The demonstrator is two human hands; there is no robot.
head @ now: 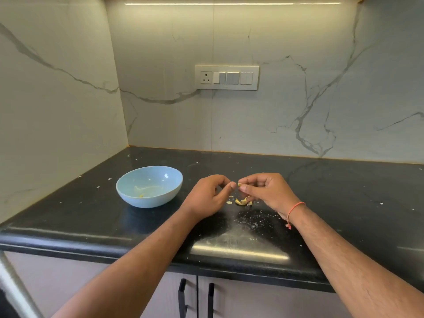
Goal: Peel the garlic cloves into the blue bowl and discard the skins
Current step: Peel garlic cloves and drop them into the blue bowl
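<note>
A light blue bowl (149, 185) stands on the black counter, left of my hands, with a small yellowish bit at its bottom. My right hand (263, 191) pinches a small garlic clove (239, 185) between thumb and fingertips, held above the counter. My left hand (206, 193) is just to its left with fingers curled, its fingertips close to the clove; whether they touch it I cannot tell. Under my hands lies a little heap of garlic cloves and skins (243, 201) on the counter.
The black counter (344, 203) runs into a corner of marble wall, dotted with skin flakes in front of me. A switch panel (227, 77) sits on the back wall. Cabinet doors with black handles (182, 297) are below the front edge.
</note>
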